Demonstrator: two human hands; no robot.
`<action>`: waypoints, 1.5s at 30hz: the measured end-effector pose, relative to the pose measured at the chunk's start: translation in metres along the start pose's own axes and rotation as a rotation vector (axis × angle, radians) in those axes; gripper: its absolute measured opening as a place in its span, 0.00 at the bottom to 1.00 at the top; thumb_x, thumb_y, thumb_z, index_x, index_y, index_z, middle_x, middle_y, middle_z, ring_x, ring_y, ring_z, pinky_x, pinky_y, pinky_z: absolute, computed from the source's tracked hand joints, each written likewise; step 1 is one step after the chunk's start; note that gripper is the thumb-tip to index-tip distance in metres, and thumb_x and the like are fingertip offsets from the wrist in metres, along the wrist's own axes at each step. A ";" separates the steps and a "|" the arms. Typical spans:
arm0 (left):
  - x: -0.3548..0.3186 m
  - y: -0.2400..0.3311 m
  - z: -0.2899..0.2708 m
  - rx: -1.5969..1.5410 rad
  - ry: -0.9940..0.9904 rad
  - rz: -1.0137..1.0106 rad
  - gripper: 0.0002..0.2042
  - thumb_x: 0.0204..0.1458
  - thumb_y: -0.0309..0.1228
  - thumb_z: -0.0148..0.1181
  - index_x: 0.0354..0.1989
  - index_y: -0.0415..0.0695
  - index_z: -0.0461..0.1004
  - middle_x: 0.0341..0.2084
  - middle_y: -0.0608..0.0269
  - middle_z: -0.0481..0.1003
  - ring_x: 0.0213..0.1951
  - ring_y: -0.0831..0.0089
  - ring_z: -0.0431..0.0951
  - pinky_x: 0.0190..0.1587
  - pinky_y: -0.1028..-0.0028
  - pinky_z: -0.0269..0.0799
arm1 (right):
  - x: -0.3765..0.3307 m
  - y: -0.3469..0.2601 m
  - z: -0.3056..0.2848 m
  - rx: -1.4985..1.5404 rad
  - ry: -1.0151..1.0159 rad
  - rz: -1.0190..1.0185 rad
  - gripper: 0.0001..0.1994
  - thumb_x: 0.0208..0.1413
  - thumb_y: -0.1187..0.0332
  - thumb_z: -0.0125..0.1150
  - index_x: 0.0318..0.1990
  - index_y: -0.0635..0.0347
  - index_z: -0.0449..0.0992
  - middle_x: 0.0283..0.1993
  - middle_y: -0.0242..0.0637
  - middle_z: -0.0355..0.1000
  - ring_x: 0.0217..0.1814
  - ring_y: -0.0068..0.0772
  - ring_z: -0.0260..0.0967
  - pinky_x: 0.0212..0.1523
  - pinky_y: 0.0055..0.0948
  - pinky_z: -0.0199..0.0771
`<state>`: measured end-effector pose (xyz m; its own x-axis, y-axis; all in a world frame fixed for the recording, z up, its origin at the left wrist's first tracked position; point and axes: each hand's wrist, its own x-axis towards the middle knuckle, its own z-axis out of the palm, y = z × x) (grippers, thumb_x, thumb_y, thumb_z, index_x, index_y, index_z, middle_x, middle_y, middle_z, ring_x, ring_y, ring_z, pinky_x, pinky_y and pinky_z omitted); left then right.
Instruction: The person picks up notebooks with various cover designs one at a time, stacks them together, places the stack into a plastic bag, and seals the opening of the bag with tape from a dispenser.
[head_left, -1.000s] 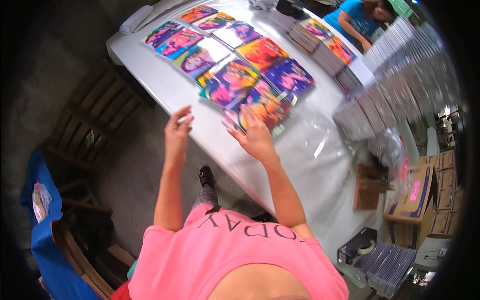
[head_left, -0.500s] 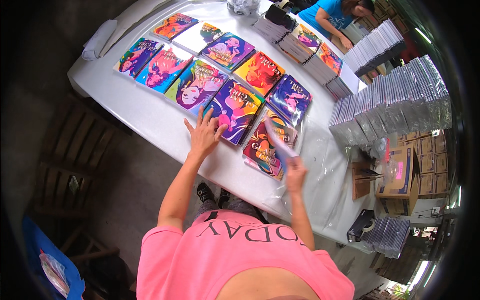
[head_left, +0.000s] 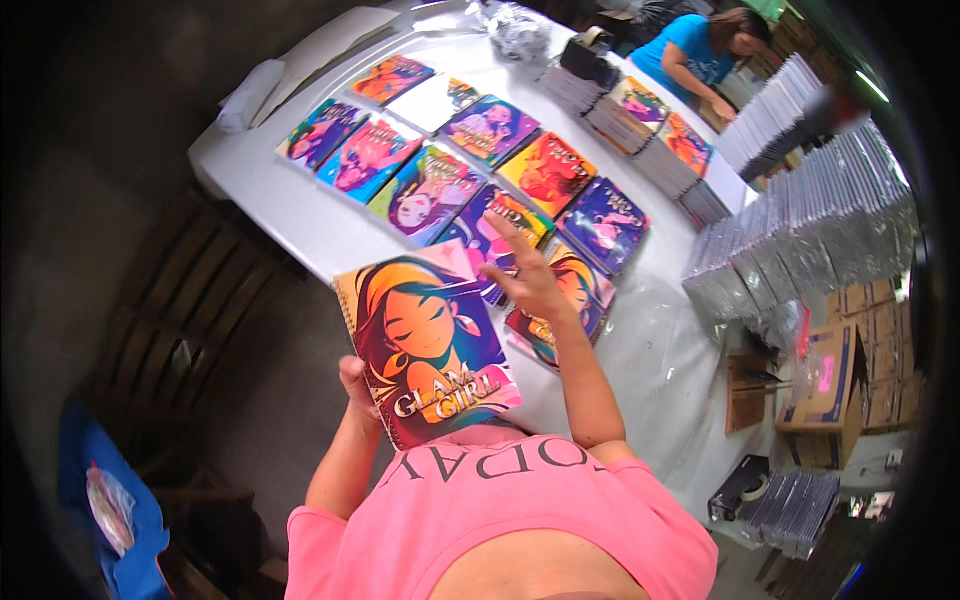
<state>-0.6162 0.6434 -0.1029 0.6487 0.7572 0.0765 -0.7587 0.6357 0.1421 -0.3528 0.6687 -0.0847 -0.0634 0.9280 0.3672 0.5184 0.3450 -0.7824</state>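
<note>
Head camera, looking down past a pink T-shirt (head_left: pixel 515 490): the left hand (head_left: pixel 358 392) is clamped on a spiral notebook (head_left: pixel 430 330) near the lower part of its wire-bound edge, the fingers largely hidden behind. Gripping it there seems to leave the illustrated cover unobstructed, tilted up toward the wearer. The notebook is in the air, over the bench's near edge and close to the shirt.

Well apart from the left, the right hand (head_left: pixel 538 288) has its fingers spread and holds nothing visible. Its fingertips are over a purple notebook (head_left: pixel 468 222); whether they touch it I cannot tell. Just beside that forearm lies a notebook with an orange-haired figure (head_left: pixel 585 292), its cover much like the one held.

Beyond, on the white-covered bench (head_left: pixel 250 165), more notebooks lie flat in two rough rows, among them a dark blue one (head_left: pixel 605 225) and an orange-red one (head_left: pixel 548 172). Lying side by side with covers up, each design is probably easy to tell apart. To the right, clear-wrapped stacks (head_left: pixel 820 225) are packed tightly, presumably to save room. Farther off, a black tape dispenser (head_left: pixel 590 58) sits on stacked notebooks, near a co-worker in blue (head_left: pixel 690 55).
</note>
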 end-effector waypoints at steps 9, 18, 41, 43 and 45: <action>-0.079 0.022 -0.033 0.225 0.445 0.269 0.30 0.46 0.41 0.54 0.56 0.38 0.62 0.52 0.50 0.68 0.52 0.56 0.70 0.54 0.56 0.66 | -0.063 0.066 0.057 -0.470 0.321 0.068 0.19 0.44 0.82 0.53 0.47 0.60 0.74 0.37 0.44 0.76 0.38 0.42 0.75 0.38 0.33 0.75; -0.016 0.012 -0.049 0.030 0.107 0.219 0.30 0.42 0.38 0.59 0.55 0.37 0.63 0.46 0.50 0.72 0.47 0.57 0.74 0.51 0.57 0.70 | -0.037 -0.107 0.026 -0.246 -0.554 -0.617 0.14 0.47 0.71 0.60 0.44 0.60 0.75 0.40 0.42 0.75 0.41 0.37 0.74 0.42 0.32 0.74; 0.079 0.237 -0.128 -0.098 0.055 -0.101 0.36 0.49 0.54 0.55 0.60 0.41 0.59 0.55 0.50 0.66 0.55 0.53 0.67 0.57 0.51 0.62 | 0.197 0.000 0.065 0.559 -0.018 -0.312 0.14 0.50 0.71 0.61 0.45 0.63 0.74 0.43 0.41 0.74 0.47 0.33 0.71 0.53 0.34 0.69; 0.104 0.247 -0.107 -0.264 0.055 -0.162 0.52 0.35 0.71 0.52 0.62 0.41 0.56 0.59 0.52 0.61 0.59 0.53 0.62 0.60 0.51 0.56 | 0.250 -0.004 0.099 0.397 -0.431 -0.256 0.16 0.48 0.72 0.61 0.46 0.61 0.74 0.48 0.43 0.73 0.52 0.37 0.69 0.56 0.34 0.66; 0.110 0.257 -0.115 -0.085 0.120 -0.174 0.61 0.23 0.77 0.51 0.62 0.40 0.56 0.58 0.50 0.62 0.58 0.53 0.64 0.60 0.53 0.58 | 0.277 0.003 0.150 0.355 -0.467 -0.111 0.15 0.52 0.71 0.58 0.49 0.60 0.73 0.53 0.44 0.70 0.56 0.39 0.66 0.56 0.32 0.65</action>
<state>-0.7467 0.9075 -0.1717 0.7624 0.6443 -0.0603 -0.6416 0.7648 0.0592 -0.4967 0.9479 -0.0603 -0.5106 0.8198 0.2593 0.1760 0.3949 -0.9017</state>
